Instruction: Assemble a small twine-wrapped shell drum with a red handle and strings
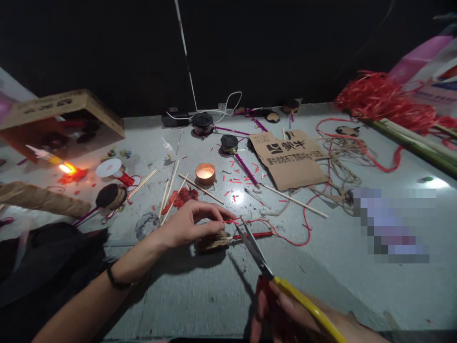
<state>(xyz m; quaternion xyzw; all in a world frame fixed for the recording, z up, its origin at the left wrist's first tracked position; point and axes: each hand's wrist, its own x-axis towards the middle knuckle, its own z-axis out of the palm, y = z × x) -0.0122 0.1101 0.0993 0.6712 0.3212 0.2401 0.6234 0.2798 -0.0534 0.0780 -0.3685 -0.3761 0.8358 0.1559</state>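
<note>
My left hand (200, 221) pinches a thin red string (300, 244) between thumb and fingers, over a small drum (213, 242) wrapped in twine. From the drum a red stick (255, 236) points to the right. My right hand (282, 305) grips scissors (260, 259) with yellow and dark red handles. The scissor blades are parted slightly, their tips at the string just right of my left fingertips. The string loops away to the right across the table.
A lit candle in a copper-coloured cup (205, 175) stands beyond my left hand. Wooden sticks (171, 186), red scraps and finished-looking drums (228, 144) lie around it. Flattened cardboard (291, 159) is at right, a cardboard box (64, 119) at left, red raffia-like strands (385, 102) far right.
</note>
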